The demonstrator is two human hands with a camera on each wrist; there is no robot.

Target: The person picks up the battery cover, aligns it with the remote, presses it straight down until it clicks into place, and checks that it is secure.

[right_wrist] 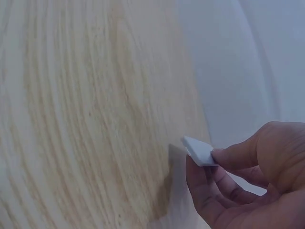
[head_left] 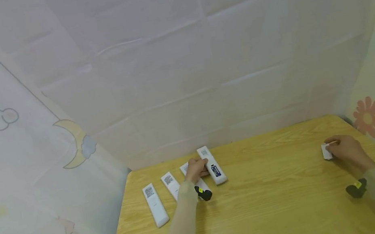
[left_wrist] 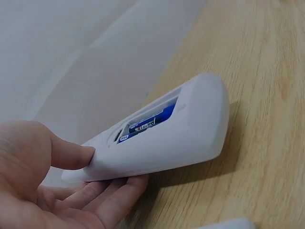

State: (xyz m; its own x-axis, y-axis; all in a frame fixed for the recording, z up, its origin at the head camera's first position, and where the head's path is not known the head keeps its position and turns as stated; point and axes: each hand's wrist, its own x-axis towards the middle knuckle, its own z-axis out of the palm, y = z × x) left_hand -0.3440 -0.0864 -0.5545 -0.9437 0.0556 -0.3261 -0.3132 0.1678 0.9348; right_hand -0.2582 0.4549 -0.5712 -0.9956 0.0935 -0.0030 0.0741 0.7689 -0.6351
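Observation:
My left hand (head_left: 196, 169) grips a white remote control (left_wrist: 157, 140) between thumb and fingers, its back side up. The remote's battery compartment is uncovered, and blue batteries (left_wrist: 150, 122) lie inside it. In the left wrist view one end of the remote tilts up off the wood. Over at the right side of the table, my right hand (head_left: 348, 151) pinches a small white battery cover (right_wrist: 199, 151) between thumb and fingers, just above the tabletop. Beneath my left hand lies another white remote (head_left: 184, 168), partly hidden by the hand and wrist camera.
Two more white remotes, one at the far left (head_left: 156, 206) and one beside it (head_left: 170, 184), lie face down on the wooden table (head_left: 278, 201). A pale cloth wall (head_left: 202, 69) rises behind the table, with printed cloth at both sides.

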